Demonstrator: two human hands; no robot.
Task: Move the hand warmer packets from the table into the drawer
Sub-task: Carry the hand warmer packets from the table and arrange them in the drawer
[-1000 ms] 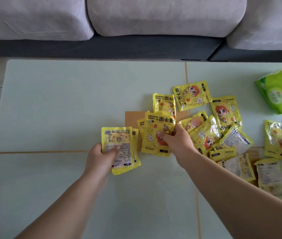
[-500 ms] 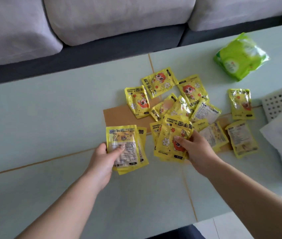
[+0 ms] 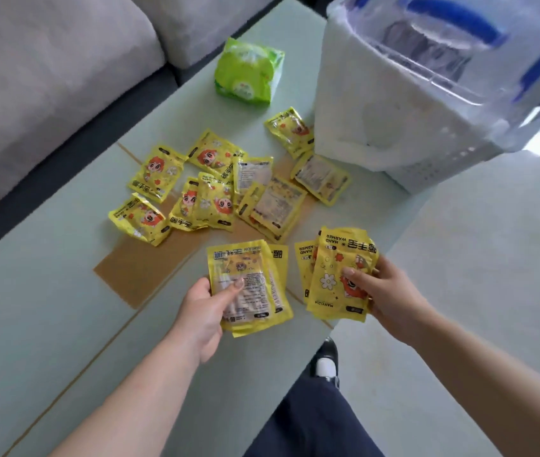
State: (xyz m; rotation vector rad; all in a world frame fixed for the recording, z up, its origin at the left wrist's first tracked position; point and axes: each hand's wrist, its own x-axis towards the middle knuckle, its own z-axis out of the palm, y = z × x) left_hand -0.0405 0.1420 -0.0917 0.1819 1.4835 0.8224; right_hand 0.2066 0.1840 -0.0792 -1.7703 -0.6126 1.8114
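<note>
Over the pale green table (image 3: pixel 64 291), I am gripping one packet stack (image 3: pixel 248 285) in my left hand (image 3: pixel 201 311) and another stack (image 3: pixel 341 275) in my right hand (image 3: pixel 384 291).

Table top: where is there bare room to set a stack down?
Free: the table left of the cardboard sheet, toward the sofa, and the near strip under the left hand. Crowded: the loose packets between the green pack and white drawer unit.

Soft, even daylight, faint shadows, slight motion blur, and wide-angle bending at edges.
</note>
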